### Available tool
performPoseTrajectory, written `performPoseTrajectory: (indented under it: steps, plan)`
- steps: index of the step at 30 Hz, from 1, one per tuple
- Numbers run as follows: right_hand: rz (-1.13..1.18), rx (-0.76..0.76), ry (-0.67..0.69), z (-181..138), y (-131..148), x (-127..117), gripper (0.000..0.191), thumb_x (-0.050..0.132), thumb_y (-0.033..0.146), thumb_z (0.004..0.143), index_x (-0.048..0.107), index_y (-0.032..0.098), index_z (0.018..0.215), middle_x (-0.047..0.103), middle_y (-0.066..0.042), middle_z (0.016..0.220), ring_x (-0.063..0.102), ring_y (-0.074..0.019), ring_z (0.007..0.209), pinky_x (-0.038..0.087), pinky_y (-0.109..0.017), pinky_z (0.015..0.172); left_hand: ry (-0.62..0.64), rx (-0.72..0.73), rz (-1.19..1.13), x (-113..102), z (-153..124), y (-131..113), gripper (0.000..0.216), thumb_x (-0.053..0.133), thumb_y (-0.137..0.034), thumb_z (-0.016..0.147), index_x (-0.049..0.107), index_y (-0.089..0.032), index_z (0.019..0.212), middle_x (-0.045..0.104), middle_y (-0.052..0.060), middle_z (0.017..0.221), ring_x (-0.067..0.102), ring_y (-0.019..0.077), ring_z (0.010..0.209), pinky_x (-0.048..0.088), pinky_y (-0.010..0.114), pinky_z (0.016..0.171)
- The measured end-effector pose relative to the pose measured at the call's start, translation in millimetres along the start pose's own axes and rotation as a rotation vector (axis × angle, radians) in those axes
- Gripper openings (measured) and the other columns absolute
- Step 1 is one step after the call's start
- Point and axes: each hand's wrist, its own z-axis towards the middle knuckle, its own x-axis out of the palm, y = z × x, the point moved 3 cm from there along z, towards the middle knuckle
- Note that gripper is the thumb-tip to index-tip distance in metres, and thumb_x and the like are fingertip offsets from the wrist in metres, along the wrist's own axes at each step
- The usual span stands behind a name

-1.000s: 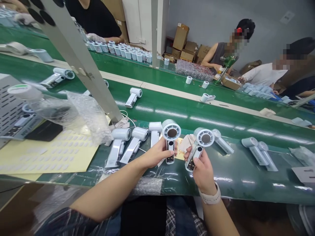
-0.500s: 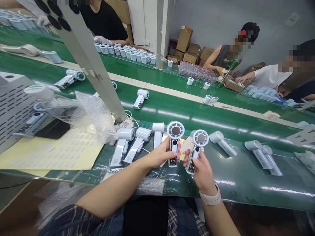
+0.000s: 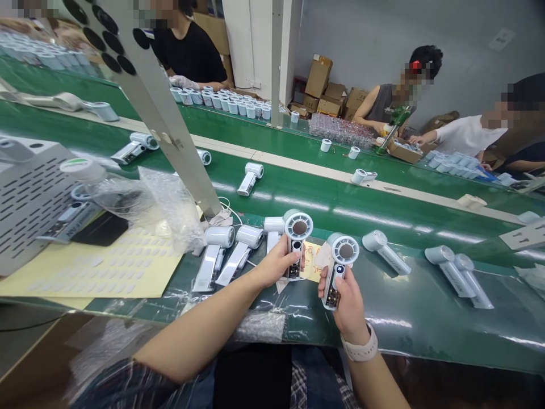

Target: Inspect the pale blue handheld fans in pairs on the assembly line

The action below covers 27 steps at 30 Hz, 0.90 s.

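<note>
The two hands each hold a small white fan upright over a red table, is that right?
No: the table is green, not red. The head view shows the left hand holding the left fan, the right hand the right fan, both upright.

The grip of the white round-headed handheld fan (image 3: 297,236) is partly covered by the left hand (image 3: 275,266), that of the second white round-headed fan (image 3: 342,262) by the right hand (image 3: 348,296). The dark panels (image 3: 331,296) on both grips are too small to be read. The grey perforated metal box (image 3: 29,199) is cut by the left edge.
</note>
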Motion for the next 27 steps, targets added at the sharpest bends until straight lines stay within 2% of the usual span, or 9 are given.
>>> performPoseTrajectory:
  steps: [5,10,16,21,27]
  plan:
    - [0.008,0.000,0.050,-1.6,-0.4,0.7,0.031,0.075,0.046,0.086,0.067,0.020,0.102,0.069,-0.004,0.090,0.062,-0.0143,0.064,0.054,-0.027,0.056,0.153,0.040,0.057,6.6,-0.3,-6.6,0.053,0.072,-0.059,0.082,0.046,-0.020,0.105,0.061,-0.001,0.074,0.060,0.0156,0.065,0.047,0.030,0.065]
    - [0.011,0.012,0.015,-0.7,3.7,-0.8,0.030,0.075,0.045,0.086,0.067,0.021,0.103,0.069,-0.003,0.091,0.063,-0.0140,0.066,0.055,-0.027,0.058,0.120,0.016,0.127,8.1,-0.1,-9.5,0.055,0.074,-0.060,0.081,0.047,-0.019,0.105,0.061,-0.001,0.076,0.061,0.0172,0.070,0.047,0.032,0.071]
    - [0.050,0.005,0.031,-0.8,3.8,-1.2,0.026,0.072,0.041,0.088,0.068,0.020,0.103,0.069,-0.004,0.094,0.063,-0.0148,0.068,0.054,-0.028,0.060,0.202,0.038,0.108,11.4,-2.8,-5.4,0.058,0.072,-0.063,0.082,0.049,-0.018,0.110,0.062,0.001,0.080,0.061,0.0183,0.075,0.048,0.033,0.076]
    - [0.076,-0.003,0.048,0.5,2.7,-3.2,0.026,0.070,0.039,0.088,0.066,0.022,0.107,0.068,-0.003,0.089,0.059,-0.0142,0.061,0.053,-0.030,0.058,0.145,-0.008,0.153,9.7,-4.5,-7.3,0.049,0.074,-0.052,0.084,0.053,-0.018,0.112,0.063,0.002,0.081,0.061,0.0191,0.077,0.049,0.032,0.074]
    - [0.071,0.005,0.025,2.4,5.4,0.3,0.027,0.073,0.041,0.086,0.067,0.022,0.103,0.067,-0.002,0.085,0.056,-0.0140,0.057,0.050,-0.029,0.054,0.131,-0.018,0.056,10.0,-4.8,-7.9,0.045,0.078,-0.045,0.081,0.055,-0.019,0.110,0.062,0.001,0.081,0.063,0.0188,0.077,0.050,0.031,0.071]
